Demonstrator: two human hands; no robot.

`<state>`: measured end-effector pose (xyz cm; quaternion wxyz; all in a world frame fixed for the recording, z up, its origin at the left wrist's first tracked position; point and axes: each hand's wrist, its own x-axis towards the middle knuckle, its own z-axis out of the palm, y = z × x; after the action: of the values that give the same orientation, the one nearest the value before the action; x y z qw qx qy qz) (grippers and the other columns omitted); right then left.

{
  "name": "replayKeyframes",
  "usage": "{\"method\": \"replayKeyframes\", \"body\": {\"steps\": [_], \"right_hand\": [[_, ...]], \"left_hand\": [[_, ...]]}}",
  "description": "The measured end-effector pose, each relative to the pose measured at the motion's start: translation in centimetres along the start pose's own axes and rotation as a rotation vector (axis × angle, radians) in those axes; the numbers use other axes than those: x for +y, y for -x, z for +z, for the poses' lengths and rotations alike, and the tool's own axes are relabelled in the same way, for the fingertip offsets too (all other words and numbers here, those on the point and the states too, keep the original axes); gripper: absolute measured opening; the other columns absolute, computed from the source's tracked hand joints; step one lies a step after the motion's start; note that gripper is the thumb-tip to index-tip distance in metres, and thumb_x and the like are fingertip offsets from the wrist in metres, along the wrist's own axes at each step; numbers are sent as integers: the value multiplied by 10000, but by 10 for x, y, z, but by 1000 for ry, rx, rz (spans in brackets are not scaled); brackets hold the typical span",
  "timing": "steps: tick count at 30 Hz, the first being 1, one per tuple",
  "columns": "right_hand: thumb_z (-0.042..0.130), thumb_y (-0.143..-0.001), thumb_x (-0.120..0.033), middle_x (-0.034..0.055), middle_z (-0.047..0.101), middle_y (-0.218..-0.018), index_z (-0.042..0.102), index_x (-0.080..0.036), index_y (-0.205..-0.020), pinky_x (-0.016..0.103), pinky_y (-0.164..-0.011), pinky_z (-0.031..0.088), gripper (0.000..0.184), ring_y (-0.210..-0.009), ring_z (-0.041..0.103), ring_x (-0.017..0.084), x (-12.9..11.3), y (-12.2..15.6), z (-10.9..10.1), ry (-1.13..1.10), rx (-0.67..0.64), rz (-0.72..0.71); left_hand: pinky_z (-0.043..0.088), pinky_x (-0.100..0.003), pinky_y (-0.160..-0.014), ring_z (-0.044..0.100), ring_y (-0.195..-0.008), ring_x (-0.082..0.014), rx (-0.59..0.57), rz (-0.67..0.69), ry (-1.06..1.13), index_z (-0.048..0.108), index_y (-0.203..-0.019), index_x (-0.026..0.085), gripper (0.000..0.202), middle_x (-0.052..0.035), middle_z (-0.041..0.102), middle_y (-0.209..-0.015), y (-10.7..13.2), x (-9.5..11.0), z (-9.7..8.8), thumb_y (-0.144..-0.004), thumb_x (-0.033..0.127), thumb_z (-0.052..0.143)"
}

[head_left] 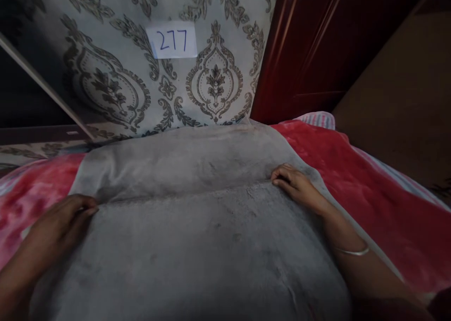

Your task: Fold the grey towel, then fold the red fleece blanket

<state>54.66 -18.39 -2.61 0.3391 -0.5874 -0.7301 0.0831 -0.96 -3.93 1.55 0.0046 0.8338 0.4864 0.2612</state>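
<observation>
A grey plush cloth [183, 250] is spread out before me, with a raised edge or fold running across it from side to side. My left hand [66, 220] pinches this line at its left end, thumb against fingers. Toward the right end, my right hand [294, 183] grips the same line, its fingers curled closed. A silver bangle [354, 252] circles the right wrist. Beyond the line, the far part of the cloth lies flat with soft wrinkles. Some small dark marks show on the near part.
A red blanket [373, 203] lies under the cloth on both sides, over striped fabric [319, 119]. Behind stands a patterned wall [214, 86] with a paper sheet [172, 50] marked 277. Dark red wooden panelling [303, 43] rises at the right.
</observation>
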Motion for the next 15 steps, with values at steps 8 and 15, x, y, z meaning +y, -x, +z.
{"method": "replayKeyframes", "body": {"steps": [8, 15], "right_hand": [[491, -970, -356, 68, 687, -915, 655, -239, -927, 384, -836, 522, 206, -891, 637, 229, 0, -1, 4, -32, -117, 47], [598, -872, -461, 76, 698, -984, 687, -251, -935, 443, -865, 534, 236, -953, 644, 275, 15, 8, -11, 21, -209, 149]], "left_hand": [[567, -351, -730, 699, -787, -228, -91, 29, 45, 639, -905, 348, 244, 23, 725, -857, 1, -3, 2, -884, 495, 445], [559, -369, -771, 699, -842, -241, -210, 70, -63, 723, -898, 304, 328, -27, 735, -880, 2, -31, 2, -849, 495, 461]]}}
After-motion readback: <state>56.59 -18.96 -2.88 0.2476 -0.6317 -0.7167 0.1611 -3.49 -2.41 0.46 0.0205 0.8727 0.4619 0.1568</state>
